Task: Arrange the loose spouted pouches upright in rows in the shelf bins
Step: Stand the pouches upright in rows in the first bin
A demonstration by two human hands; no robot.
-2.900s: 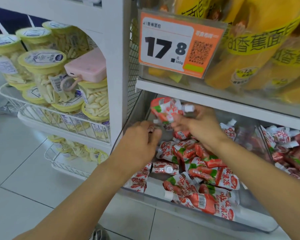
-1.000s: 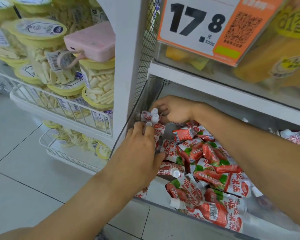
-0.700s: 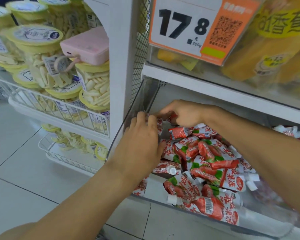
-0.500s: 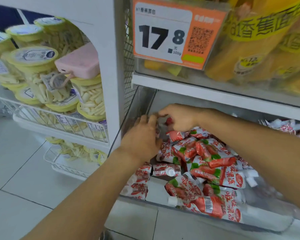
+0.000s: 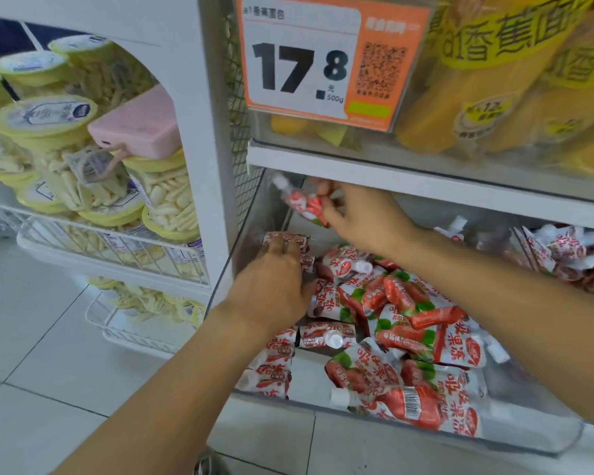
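Note:
Red-and-white spouted pouches (image 5: 395,313) lie in a loose heap in the clear shelf bin (image 5: 528,437). My right hand (image 5: 364,214) is shut on one pouch (image 5: 302,204), held in the air at the bin's back left corner, its white cap pointing up and left. My left hand (image 5: 275,279) lies palm down on the pouches along the bin's left wall, fingers pressing a row of pouches (image 5: 288,238) there. More pouches (image 5: 271,368) stand against the left wall near the front.
A second bin of the same pouches (image 5: 570,255) sits to the right. Above is a shelf edge (image 5: 426,180) with an orange 17.8 price tag (image 5: 323,60) and yellow packs. Left, wire baskets hold yellow-lidded tubs (image 5: 83,186) and a pink box (image 5: 138,125).
My right hand has lifted a pouch out of the heap up to the back left corner. My left hand has stayed against the left-wall pouches, shifting slightly lower.

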